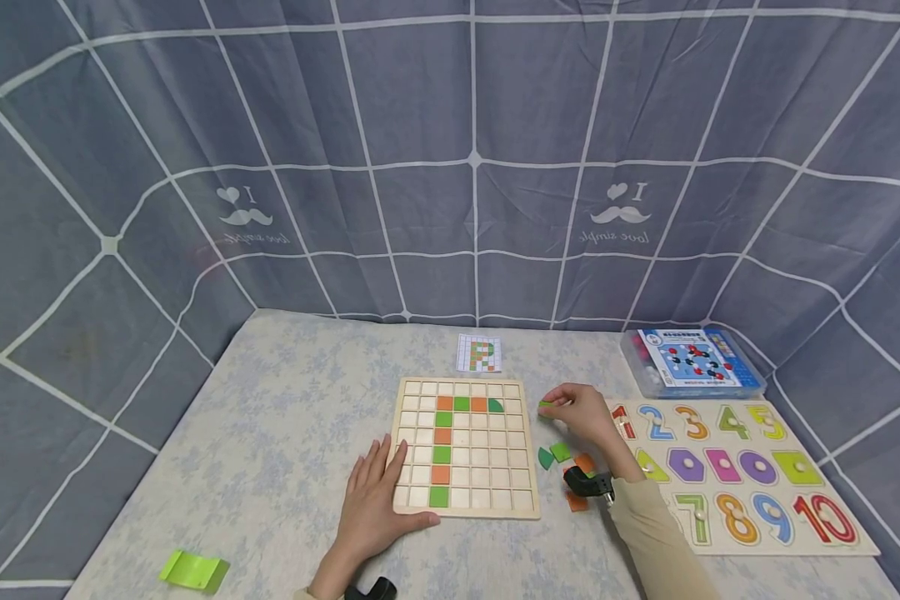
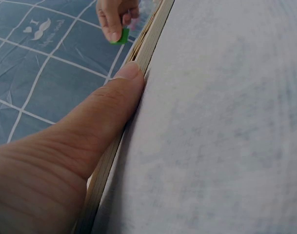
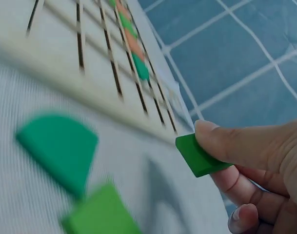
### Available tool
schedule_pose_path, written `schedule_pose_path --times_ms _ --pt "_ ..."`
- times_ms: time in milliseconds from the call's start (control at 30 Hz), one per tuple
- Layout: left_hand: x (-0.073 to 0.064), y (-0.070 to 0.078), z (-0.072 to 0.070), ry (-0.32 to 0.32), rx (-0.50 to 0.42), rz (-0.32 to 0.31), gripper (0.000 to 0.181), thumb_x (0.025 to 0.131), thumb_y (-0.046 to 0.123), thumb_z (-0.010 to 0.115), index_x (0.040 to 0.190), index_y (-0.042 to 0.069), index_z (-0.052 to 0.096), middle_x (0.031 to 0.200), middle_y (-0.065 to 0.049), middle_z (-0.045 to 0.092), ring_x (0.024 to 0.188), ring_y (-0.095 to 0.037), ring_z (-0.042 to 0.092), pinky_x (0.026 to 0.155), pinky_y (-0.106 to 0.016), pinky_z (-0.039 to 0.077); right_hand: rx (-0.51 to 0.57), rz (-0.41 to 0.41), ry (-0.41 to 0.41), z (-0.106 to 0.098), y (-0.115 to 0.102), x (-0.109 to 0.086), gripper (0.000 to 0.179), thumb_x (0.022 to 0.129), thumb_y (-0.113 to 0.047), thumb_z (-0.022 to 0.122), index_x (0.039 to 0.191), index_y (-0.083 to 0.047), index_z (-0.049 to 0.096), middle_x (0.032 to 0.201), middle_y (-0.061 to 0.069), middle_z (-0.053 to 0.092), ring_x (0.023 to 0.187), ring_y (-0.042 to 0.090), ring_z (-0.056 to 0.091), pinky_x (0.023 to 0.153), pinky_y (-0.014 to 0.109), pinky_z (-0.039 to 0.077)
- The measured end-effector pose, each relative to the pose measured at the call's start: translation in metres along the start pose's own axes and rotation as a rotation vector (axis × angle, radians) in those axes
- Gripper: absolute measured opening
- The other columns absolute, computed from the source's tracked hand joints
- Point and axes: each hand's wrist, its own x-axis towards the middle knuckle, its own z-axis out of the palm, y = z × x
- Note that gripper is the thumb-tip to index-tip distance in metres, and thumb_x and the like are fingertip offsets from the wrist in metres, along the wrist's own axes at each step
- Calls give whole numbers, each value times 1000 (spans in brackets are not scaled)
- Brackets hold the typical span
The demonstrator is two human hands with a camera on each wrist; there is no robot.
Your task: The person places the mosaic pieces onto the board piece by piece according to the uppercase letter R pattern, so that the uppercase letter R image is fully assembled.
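Note:
A wooden grid board (image 1: 495,467) lies on the table, with orange and green square tiles (image 1: 441,455) in a column and along a row near its top. That row ends in a dark green quarter-round tile (image 1: 495,406). My left hand (image 1: 375,508) rests at the board's lower left corner, fingers spread along the left side and the thumb against the front edge. Just right of the board, my right hand (image 1: 581,410) pinches a green square tile (image 3: 199,156) between thumb and fingers, raised over the table. Below it lie a loose quarter-round tile (image 3: 60,148) and a light green square (image 3: 104,214).
A small pattern card (image 1: 479,353) lies behind the board. Several orange tiles (image 1: 577,502) lie partly under the right wrist. To the right are a number-and-shape puzzle board (image 1: 727,492) and a plastic box (image 1: 693,362). A light green plastic piece (image 1: 193,571) sits front left.

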Motion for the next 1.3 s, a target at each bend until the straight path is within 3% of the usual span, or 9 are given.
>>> schedule_pose_path --times_ms 300,600,1300 --pt "1 1 0 -11 -13 -7 115 62 71 72 147 4 34 150 -23 26 139 -39 16 109 -55 11 86 -44 -74 31 -24 7 12 77 -16 80 78 -10 69 72 0 60 63 18 51 52 29 41" --pt "-1 2 0 -11 -22 -11 115 61 69 74 147 4 35 149 -24 27 139 -39 15 108 -56 11 93 -94 -129 53 -33 6 9 78 -15 79 78 -12 71 69 -3 59 61 16 52 57 31 43" --pt "0 0 1 -5 -3 -14 115 61 70 73 147 4 35 149 -24 27 139 -39 16 108 -56 12 -18 -19 -127 53 -32 10 11 74 -18 83 76 -16 72 65 -4 60 60 15 54 57 31 43"
